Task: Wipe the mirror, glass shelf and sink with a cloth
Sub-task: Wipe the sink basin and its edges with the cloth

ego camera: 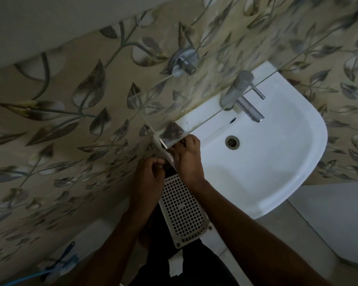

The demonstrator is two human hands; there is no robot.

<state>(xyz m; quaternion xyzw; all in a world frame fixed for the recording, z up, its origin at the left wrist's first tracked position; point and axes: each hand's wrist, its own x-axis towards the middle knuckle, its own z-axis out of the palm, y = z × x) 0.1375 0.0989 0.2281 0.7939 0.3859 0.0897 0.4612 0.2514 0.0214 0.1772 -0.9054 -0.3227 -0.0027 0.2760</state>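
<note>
Clearly the shelf [174, 104] is the fragile part: a thin clear pane, stiff and probably slippery, fixed to the leaf-patterned wall by a metal bracket [183, 64], so it likely wants light pressure with its free edge supported rather than pushed down. Its near corner sits just above the right hand [187, 159], whose fingers curl up at that corner; a dark crumpled patch [173, 131] seen through the glass just beyond the fingertips may be the cloth, soft and easy to bunch, but I cannot tell for certain, nor whether the hand grips it or the glass edge. The left hand [148, 175] hangs just left of the right, fingers loosely curled toward a pale strip [166, 153] running down from the corner; whether it pinches anything is hard to make out. The sink [277, 172], to the right of the right hand, is smooth glazed white and rigid, with a tap [243, 100] partly behind the shelf. No mirror is in view. Dim light and blur hide detail, and a perforated white panel [181, 209] lies below both hands.
</note>
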